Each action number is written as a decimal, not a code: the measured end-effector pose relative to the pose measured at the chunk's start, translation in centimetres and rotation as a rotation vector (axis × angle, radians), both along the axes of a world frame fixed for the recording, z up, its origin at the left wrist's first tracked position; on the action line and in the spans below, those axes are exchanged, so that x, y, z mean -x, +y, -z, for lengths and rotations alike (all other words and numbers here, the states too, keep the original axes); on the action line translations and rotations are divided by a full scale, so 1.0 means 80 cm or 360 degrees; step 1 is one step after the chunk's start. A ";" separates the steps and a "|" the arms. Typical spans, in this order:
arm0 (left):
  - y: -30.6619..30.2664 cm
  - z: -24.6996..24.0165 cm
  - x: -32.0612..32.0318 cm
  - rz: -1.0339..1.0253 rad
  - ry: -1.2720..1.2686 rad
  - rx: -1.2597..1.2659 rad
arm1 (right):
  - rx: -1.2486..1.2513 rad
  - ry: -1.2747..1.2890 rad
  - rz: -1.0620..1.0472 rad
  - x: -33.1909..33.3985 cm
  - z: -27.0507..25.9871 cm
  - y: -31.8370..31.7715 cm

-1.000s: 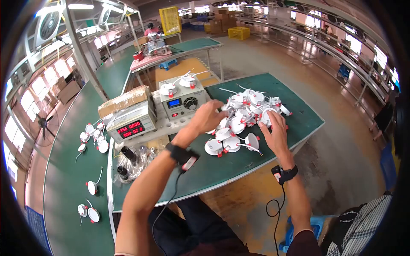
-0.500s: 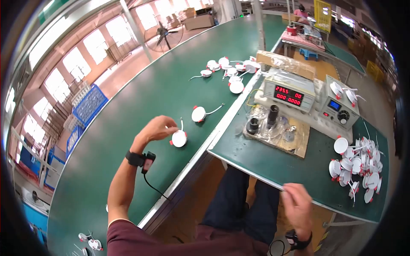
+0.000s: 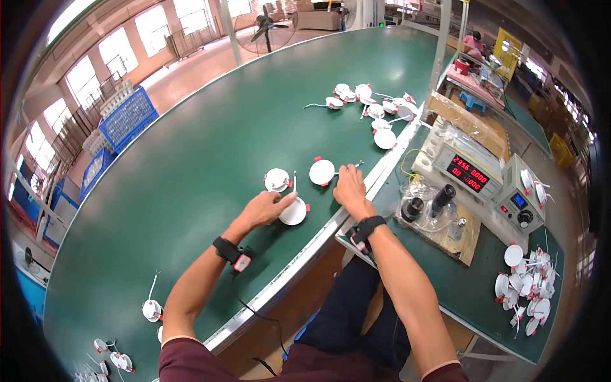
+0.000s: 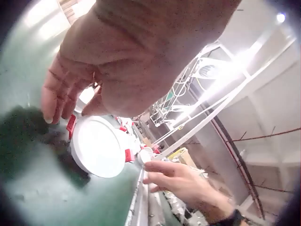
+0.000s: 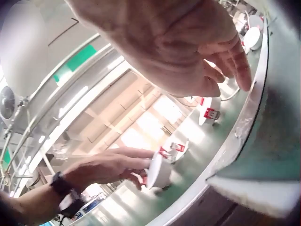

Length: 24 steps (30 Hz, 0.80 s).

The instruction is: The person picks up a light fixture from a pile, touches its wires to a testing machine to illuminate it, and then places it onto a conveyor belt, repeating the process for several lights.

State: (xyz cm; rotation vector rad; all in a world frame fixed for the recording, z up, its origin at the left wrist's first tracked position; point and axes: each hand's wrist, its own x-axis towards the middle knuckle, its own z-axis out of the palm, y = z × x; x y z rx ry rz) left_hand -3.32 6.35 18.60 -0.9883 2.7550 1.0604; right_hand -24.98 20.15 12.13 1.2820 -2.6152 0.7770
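Note:
In the head view, my left hand [image 3: 264, 209] is at a white round lamp [image 3: 293, 211] with red clips, thumb and fingers pinching its near edge by the cable. The right wrist view shows this lamp [image 5: 159, 172] tilted beside the left fingers. My right hand [image 3: 351, 190] is over the cable of another white lamp [image 3: 322, 172], by the bench's metal edge. Its thumb and fingers [image 5: 242, 70] stand apart in the right wrist view, the cable showing between them. A third lamp [image 3: 277, 179] lies just beyond the left hand.
More lamps lie farther up the green bench [image 3: 377, 111] and at its lower left [image 3: 121, 361]. On the side table are a red-display meter [image 3: 470, 170], a knobbed box [image 3: 520, 200], black cylinders [image 3: 442, 198] on a board, and a heap of lamps [image 3: 527, 280].
Both hands have left the heap of lamps on the side table. The left reached the long bench first; the right has since come over from the side table's edge. The head view has turned left.

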 end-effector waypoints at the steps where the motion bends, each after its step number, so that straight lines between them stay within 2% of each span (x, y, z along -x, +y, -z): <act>1: 0.011 -0.005 0.007 -0.0005 -0.0041 0.0111 | 0.0030 0.0028 -0.0041 0.003 0.001 -0.010; 2: 0.022 0.020 0.007 -0.0003 0.0112 0.0501 | 0.0063 0.0058 -0.0075 0.007 0.005 -0.020; 3: 0.044 0.009 0.010 0.0066 0.0013 0.0514 | 0.0095 0.0086 -0.0099 0.011 0.011 -0.029; 5: 0.065 0.029 0.015 0.0174 0.0085 0.0808 | -0.0069 0.0178 -0.0114 0.007 0.011 -0.043; 6: 0.063 0.042 0.020 0.0172 0.0162 0.0803 | -0.0126 0.0270 -0.0110 0.002 0.012 -0.046; 9: 0.045 0.068 0.025 0.0157 0.0442 0.0917 | 0.0339 0.0308 -0.0133 -0.016 0.007 -0.041; 10: 0.034 0.072 0.018 0.0067 0.0482 0.0770 | 0.0545 0.0305 -0.0215 -0.026 -0.016 -0.026; 12: 0.025 0.052 0.016 -0.0039 0.0652 0.0626 | 0.0695 0.0250 -0.0309 -0.060 -0.092 0.038; 13: 0.043 0.019 0.005 -0.0064 0.0783 0.0617 | 0.0800 0.0182 -0.0387 -0.081 -0.129 0.084; 14: 0.068 -0.020 0.001 0.0008 0.0710 0.0508 | 0.0937 0.0100 -0.0449 -0.096 -0.151 0.131; 16: 0.128 -0.099 -0.001 0.0171 0.0626 0.0300 | 0.1040 0.0000 -0.0344 -0.121 -0.166 0.225; 17: 0.166 -0.132 0.007 0.0301 0.0625 0.0199 | 0.1004 -0.0061 -0.0306 -0.132 -0.170 0.278; 19: 0.246 -0.176 0.022 0.0661 0.0694 0.0249 | 0.1157 -0.0081 -0.0110 -0.155 -0.155 0.375; 20: 0.289 -0.200 0.036 0.0775 0.0578 -0.0046 | 0.1176 -0.0318 0.0043 -0.173 -0.144 0.422; 21: 0.327 -0.212 0.053 0.1010 0.0504 -0.0154 | 0.1216 -0.0565 0.0178 -0.193 -0.132 0.465; 23: 0.396 -0.192 0.103 0.1465 0.0668 -0.0273 | 0.1493 -0.0926 0.0436 -0.225 -0.104 0.526; 24: 0.435 -0.178 0.134 0.1585 0.0662 -0.0251 | 0.1609 -0.0930 0.0489 -0.236 -0.099 0.550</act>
